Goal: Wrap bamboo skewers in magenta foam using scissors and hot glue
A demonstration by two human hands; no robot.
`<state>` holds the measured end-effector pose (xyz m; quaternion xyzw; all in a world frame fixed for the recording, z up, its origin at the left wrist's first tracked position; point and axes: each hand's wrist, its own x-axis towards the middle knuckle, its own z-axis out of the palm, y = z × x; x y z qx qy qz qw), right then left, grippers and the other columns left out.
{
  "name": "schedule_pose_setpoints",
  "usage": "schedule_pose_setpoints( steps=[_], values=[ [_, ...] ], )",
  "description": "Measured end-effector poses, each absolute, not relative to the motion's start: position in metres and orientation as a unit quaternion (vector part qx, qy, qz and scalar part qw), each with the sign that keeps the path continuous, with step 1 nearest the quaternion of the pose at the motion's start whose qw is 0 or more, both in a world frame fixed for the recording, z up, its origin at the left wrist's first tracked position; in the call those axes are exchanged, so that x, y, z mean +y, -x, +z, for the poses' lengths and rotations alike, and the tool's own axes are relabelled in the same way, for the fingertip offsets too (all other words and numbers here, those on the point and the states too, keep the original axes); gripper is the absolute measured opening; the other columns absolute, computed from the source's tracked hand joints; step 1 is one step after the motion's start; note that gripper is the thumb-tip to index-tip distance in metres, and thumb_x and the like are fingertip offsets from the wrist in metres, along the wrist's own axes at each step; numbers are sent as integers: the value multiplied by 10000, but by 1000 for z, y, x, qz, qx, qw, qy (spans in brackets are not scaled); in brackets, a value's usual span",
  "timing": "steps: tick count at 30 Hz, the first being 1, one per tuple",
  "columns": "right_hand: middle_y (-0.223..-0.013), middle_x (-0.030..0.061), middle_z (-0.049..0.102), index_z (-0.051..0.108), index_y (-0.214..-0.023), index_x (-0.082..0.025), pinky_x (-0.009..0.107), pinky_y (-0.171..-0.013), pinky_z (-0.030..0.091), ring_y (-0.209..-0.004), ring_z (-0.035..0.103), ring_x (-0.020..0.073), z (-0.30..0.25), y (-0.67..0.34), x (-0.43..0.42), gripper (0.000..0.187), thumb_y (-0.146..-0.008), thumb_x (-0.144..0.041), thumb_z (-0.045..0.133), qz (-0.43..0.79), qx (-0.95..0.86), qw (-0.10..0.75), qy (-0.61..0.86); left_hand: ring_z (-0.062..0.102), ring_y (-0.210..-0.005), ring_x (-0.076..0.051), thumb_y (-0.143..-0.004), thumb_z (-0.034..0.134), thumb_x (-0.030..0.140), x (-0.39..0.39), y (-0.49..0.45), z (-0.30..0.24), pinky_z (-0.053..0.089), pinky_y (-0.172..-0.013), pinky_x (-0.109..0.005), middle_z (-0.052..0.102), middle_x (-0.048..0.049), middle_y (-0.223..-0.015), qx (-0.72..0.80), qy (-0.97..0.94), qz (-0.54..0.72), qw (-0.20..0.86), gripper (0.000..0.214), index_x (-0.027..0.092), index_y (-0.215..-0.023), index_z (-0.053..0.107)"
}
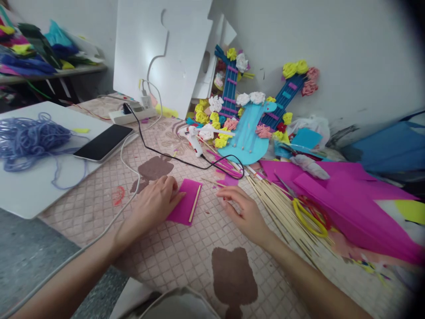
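A small magenta paper piece [183, 204] lies on the patterned tablecloth, with a short wooden stick [195, 203] along its right edge. My left hand [158, 199] holds the paper's left side, its thumb over the paper and its other fingers curled. To the right of the paper, my right hand [244, 212] hovers with fingers bent and thumb apart; I see nothing held between them. A thin stick [212, 181] lies just beyond its fingertips. Farther back, a white glue gun [193, 138] rests near blue guitar-shaped crafts [247, 137] decorated with paper flowers.
Wooden skewers [277, 199], yellow-handled scissors [307, 219] and large magenta sheets [348, 201] lie at right. On the left, a phone [103, 142] and purple yarn [33, 137] rest on a white board [23, 195]. Cables run from a power strip [128, 114] across the table.
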<state>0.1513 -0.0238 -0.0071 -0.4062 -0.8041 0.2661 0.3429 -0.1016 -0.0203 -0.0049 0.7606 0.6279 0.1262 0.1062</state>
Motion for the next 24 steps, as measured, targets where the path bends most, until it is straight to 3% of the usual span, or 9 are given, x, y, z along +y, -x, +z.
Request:
schedule_pose_setpoints(
  steps=[9,14,19,24],
  values=[
    [-1064,62,616,622,-1061,-226,330,-858,471,-1001,576,180,-9,-158,-23,193,-909,-198,507,284,-788,356,415,560,-660,-174,-856,494,292,-16,101,-1,387,-598,-294,619,-40,-771,604,-767,161,148,149,186,-761,540],
    [-1079,69,615,621,-1064,-227,343,-866,476,-1038,569,192,-9,-155,-23,201,-906,-187,505,292,-788,352,412,593,-637,-163,-818,519,296,-12,104,-3,424,-575,-271,640,-24,-733,586,-747,236,207,128,185,-861,566],
    [-1085,72,618,622,-1066,-233,344,-857,487,-1032,580,197,-12,-155,-24,195,-909,-212,507,297,-783,350,421,618,-653,-165,-812,524,273,-7,105,-10,448,-581,-267,648,-12,-741,568,-743,261,240,241,190,-1033,570],
    [-1076,69,623,625,-1062,-231,338,-840,492,-1008,588,194,-13,-156,-23,195,-902,-211,515,297,-779,351,427,613,-670,-165,-809,532,284,2,105,-13,456,-603,-271,658,-26,-759,566,-741,264,247,240,178,-1004,623]
  ],
)
